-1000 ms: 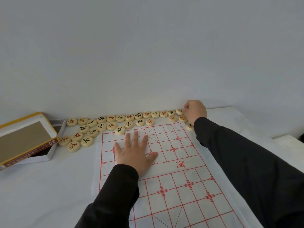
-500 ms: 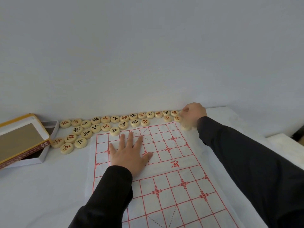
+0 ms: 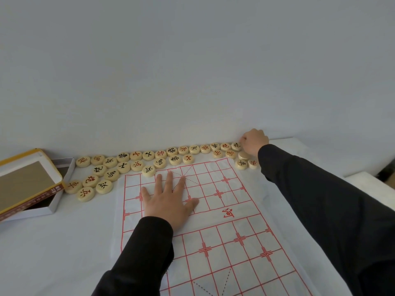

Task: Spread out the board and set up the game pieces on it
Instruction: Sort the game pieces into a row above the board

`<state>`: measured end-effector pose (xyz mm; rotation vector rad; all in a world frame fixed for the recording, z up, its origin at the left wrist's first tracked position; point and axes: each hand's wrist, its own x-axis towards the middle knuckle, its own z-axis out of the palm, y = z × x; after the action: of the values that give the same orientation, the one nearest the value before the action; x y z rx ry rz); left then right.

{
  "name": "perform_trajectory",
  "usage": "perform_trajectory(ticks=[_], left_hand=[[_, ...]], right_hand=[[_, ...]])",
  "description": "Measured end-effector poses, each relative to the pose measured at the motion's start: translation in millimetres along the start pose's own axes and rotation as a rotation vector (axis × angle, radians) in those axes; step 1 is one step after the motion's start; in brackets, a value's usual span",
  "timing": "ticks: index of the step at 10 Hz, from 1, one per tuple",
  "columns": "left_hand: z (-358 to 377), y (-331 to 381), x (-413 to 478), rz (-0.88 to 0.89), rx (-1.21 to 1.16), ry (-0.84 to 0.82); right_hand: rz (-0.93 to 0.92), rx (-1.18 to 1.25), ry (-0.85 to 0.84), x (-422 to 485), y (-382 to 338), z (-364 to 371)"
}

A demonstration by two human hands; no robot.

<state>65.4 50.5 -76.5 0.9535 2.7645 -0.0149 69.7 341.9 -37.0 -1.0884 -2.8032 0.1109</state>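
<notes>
Game pieces [image 3: 160, 162] loose between board [image 3: 213, 221] and open box [image 3: 32, 214]

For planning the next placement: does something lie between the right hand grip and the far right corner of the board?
Yes. A few round pale wooden pieces lie between the right hand grip and the far right corner of the white paper board with red grid. That corner itself is bare.

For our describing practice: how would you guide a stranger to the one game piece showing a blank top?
Find the red-lined board on the white table and go to its far right corner. Right beside that, next to the right hand, lies the blank piece. Its neighbours all show red or black characters; it shows none.
</notes>
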Motion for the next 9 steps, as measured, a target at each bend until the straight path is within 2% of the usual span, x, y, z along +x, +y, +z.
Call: perform_trajectory(ticks=[1,2,3,4,5,6,8,9], left_hand=[[0,0,0,-0.001,0.001,-0.003],[-1,0,0,-0.001,0.003,-0.003],[-1,0,0,-0.003,0.002,-0.002],[-1,1,-1,-0.004,0.005,0.002],[0,0,-1,-0.005,0.005,0.002],[0,1,-1,-0.006,0.000,0.007],[0,0,0,-0.007,0.003,0.012],[-1,1,0,-0.008,0.006,0.008]], right_hand=[[-0.015,0.046,0.114,-1,12,-5],[-0.043,0.196,0.034,-4,13,-15],[-0.075,0.105,-0.139,-13,6,-20],[-0.086,0.031,-0.238,-21,0,-18],[-0.074,0.017,-0.254,-24,-2,-16],[-0.057,0.082,-0.240,-25,0,-15],[-0.042,0.465,-0.071,-33,12,-12],[-0.014,0.493,-0.042,-44,19,-2]])
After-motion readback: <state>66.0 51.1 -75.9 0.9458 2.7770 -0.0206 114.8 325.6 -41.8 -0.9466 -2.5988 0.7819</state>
